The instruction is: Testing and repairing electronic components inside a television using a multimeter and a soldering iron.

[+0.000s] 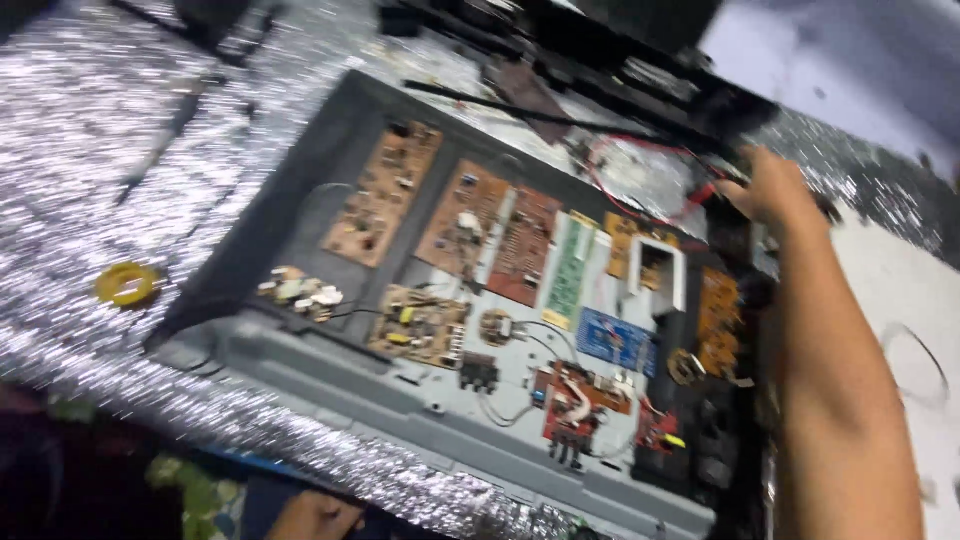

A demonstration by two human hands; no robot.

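Observation:
A large grey tray [330, 370] lies on a glittery silver surface [90, 130] and holds several circuit boards: brown ones [383, 195], a green one [570, 268], a blue one [615, 340] and red ones [575, 400]. My right hand [775, 190] reaches past the tray's far right corner, its fingers closed around dark parts beside red wires [640, 180]; what it grips is blurred. At the bottom edge, part of my left hand [315, 518] shows, its fingers out of view.
A yellow tape roll [127, 284] lies left of the tray. Black bars and dark equipment [560, 60] sit behind it. A white sheet with a dark wire loop [915, 365] lies on the right.

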